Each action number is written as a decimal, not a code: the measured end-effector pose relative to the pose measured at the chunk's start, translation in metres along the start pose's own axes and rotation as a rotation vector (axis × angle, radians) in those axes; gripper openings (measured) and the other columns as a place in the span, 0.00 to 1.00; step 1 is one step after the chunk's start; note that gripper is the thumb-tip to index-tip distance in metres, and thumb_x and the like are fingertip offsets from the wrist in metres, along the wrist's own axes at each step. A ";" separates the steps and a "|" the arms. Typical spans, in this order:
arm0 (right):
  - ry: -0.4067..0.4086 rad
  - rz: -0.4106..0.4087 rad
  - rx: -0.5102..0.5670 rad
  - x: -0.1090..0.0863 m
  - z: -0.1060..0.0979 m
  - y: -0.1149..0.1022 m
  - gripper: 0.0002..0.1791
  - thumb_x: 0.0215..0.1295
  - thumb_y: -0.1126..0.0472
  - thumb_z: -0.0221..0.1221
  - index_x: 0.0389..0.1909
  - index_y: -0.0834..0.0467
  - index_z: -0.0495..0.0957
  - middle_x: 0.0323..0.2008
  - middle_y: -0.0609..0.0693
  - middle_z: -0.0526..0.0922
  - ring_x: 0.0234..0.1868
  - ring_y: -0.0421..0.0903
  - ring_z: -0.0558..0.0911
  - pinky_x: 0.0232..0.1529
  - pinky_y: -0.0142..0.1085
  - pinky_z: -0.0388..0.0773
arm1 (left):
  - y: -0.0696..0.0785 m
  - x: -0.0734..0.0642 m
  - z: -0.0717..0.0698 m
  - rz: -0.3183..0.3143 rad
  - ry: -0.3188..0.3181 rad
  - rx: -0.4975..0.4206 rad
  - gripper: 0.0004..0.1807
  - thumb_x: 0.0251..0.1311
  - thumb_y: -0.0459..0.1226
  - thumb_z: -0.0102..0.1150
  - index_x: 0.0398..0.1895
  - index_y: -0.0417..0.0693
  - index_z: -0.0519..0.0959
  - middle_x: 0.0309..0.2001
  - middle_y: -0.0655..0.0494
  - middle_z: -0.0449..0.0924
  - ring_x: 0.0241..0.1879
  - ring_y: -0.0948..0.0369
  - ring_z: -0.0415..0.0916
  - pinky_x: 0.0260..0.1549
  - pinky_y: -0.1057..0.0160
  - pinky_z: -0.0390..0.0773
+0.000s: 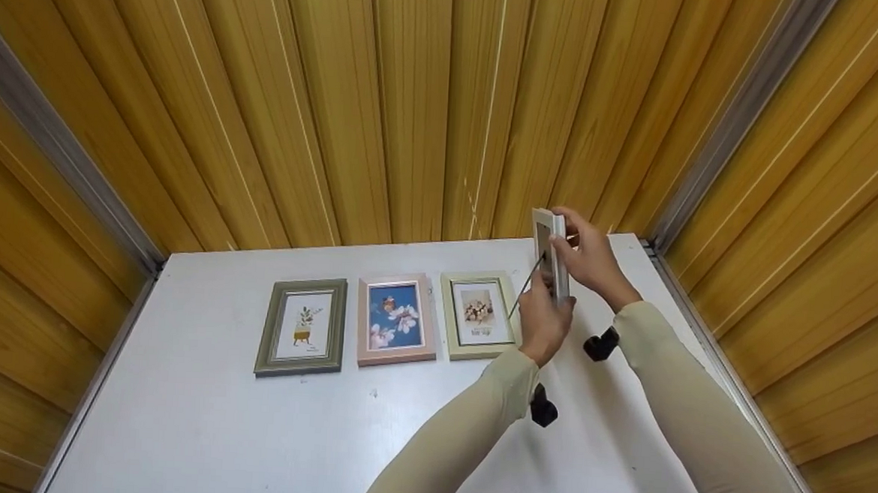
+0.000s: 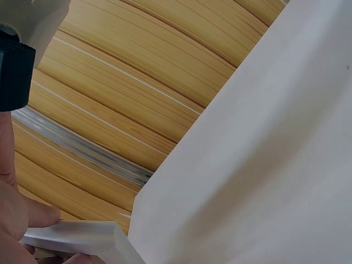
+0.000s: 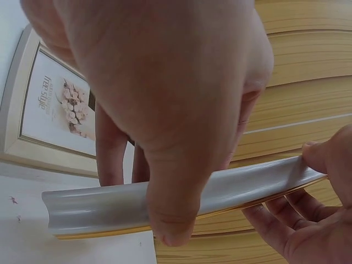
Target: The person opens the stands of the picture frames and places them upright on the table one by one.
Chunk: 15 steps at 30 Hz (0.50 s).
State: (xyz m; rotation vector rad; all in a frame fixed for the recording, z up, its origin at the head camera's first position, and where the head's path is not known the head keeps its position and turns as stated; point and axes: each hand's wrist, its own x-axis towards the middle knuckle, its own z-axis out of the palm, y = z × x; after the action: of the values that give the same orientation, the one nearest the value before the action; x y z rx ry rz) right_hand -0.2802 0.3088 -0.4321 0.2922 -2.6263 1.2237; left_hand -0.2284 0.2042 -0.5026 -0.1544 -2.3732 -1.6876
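Both hands hold a small white picture frame (image 1: 562,279) edge-on, out in front of the white panel. My left hand (image 1: 544,323) grips its lower end, while my right hand (image 1: 592,262) holds the upper end between thumb and fingers. A thin dark strip (image 1: 527,285) slants down from the frame's left-facing side. In the right wrist view, the left hand (image 3: 165,110) looms large over the glossy edge, and the right hand (image 3: 324,225) holds the far end. The left wrist view catches a corner of the frame (image 2: 82,236), with the right hand (image 2: 11,214) beside it.
Three framed pictures line the white panel (image 1: 197,414): a dark green frame (image 1: 263,331), a pink frame (image 1: 363,325) and a pale green frame (image 1: 450,330) closest to the hands. Wood-pattern walls (image 1: 408,110) and metal rails (image 1: 746,112) surround the panel. Black wrist cameras (image 1: 543,408) hang below the sleeves.
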 end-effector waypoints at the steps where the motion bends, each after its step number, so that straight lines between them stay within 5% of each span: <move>1: -0.001 -0.001 0.000 0.000 0.000 0.000 0.25 0.77 0.64 0.55 0.72 0.56 0.67 0.54 0.66 0.82 0.46 0.59 0.80 0.44 0.53 0.79 | 0.000 0.000 0.000 -0.004 -0.001 -0.001 0.18 0.56 0.30 0.73 0.46 0.49 0.76 0.39 0.56 0.87 0.37 0.63 0.80 0.37 0.64 0.79; 15: 0.006 -0.001 0.001 -0.001 0.000 0.001 0.26 0.76 0.63 0.58 0.73 0.56 0.67 0.54 0.65 0.82 0.47 0.60 0.81 0.47 0.54 0.79 | -0.002 0.004 -0.002 -0.045 -0.040 -0.039 0.18 0.57 0.30 0.71 0.48 0.47 0.76 0.45 0.50 0.87 0.45 0.57 0.84 0.42 0.62 0.82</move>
State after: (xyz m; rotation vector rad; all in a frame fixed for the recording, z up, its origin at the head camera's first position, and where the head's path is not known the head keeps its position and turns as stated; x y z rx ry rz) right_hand -0.2795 0.3096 -0.4324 0.2897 -2.6205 1.2242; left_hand -0.2319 0.2012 -0.5025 -0.1436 -2.3906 -1.7676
